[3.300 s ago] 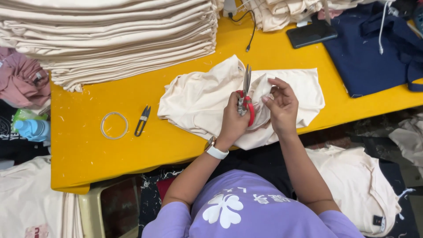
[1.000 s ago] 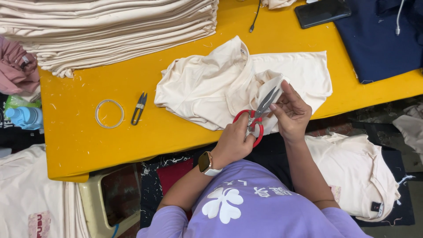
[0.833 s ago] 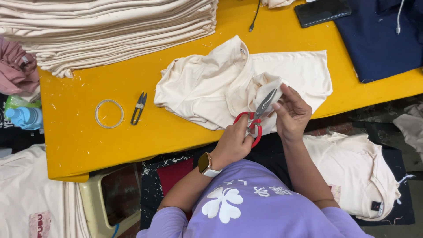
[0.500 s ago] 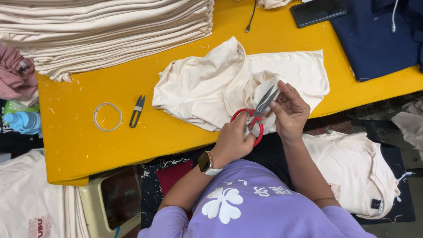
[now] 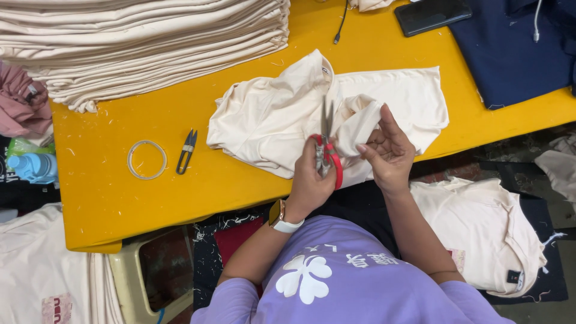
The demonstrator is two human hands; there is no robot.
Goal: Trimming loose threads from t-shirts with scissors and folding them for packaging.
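A cream garment (image 5: 270, 120) lies crumpled on the yellow table (image 5: 150, 198) near its front edge. My left hand (image 5: 309, 183), with a watch on the wrist, is closed around red-handled scissors (image 5: 327, 141) whose blades point straight away from me over the garment. My right hand (image 5: 390, 153) is just to the right of the scissors and pinches a raised fold of the same garment between thumb and fingers. The blades stand beside that fold; whether they touch it I cannot tell.
A tall stack of folded cream cloth (image 5: 150, 42) fills the back left. Small black thread snips (image 5: 186, 151) and a thin ring (image 5: 147, 159) lie left of the garment. A dark phone (image 5: 432, 13) and navy cloth (image 5: 516, 54) sit back right. Another cream garment (image 5: 480, 228) lies below the table edge.
The scissors have swung from leaning right toward the held fold to pointing straight ahead. My right hand has shifted a little right with the fold still in it.
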